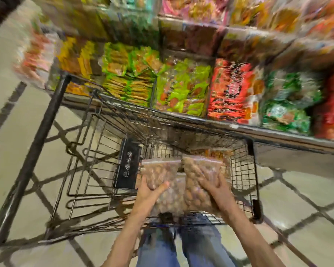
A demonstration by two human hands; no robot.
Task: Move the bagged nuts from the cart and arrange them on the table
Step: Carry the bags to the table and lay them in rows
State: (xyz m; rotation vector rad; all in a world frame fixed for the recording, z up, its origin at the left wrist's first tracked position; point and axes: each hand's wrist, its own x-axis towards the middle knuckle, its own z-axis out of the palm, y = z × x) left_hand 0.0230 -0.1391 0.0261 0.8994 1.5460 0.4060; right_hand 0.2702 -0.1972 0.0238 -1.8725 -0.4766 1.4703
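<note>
Shop aisle, pale tiled floor (12,120) with dark diagonal lines, whole frame smeared by motion blur. Landmark: wire cart (181,130), black metal, handle bar (37,151) running down its left side, black child-seat flap (127,162) inside it on the left.

Beyond the cart's far rim: display table (289,145) with a grey metal edge, divided into bins. Green snack packs (152,79) fill the bins straight behind the cart, red-orange packs (233,91) next to them on the right, darker green packs (289,105) further right. More shelves of packets above, too blurred to read.

Over the cart's near end: two clear bags of brown nuts held side by side, touching or nearly so. Left nut bag (160,182) is gripped by the left hand (150,193), thumb across the front face, fingers hidden behind. Right nut bag (199,180) is gripped by the right hand (216,189), fingers curled over its front right side. Both bags stand roughly upright, sealed tops pointing toward the table. More bagged goods (216,153) lie in the cart basket behind the right bag, contents unclear.

Nearer than the cart: bare forearms and blue jeans (181,245) of the person.
</note>
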